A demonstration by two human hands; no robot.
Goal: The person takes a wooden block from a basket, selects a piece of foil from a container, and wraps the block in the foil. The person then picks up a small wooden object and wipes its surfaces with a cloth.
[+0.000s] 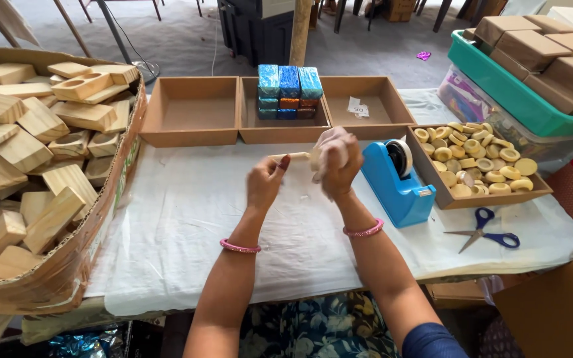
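Observation:
My left hand (264, 181) and my right hand (336, 161) are raised together over the white cloth (187, 219) on the table. Between them they hold a small pale wooden piece (298, 157): the left fingertips pinch its thin left end, and the right hand is closed around its other end, where something whitish shows under the fingers. The right hand is blurred. A blue tape dispenser (398, 179) stands just right of the right hand.
Three shallow cardboard trays (190, 116) line the far edge; the middle one holds shiny wrapped blocks (289, 89). A big box of wooden blocks (41, 139) is left. A tray of round wooden rings (479, 162), blue scissors (489, 232) and a green bin (518, 93) are right.

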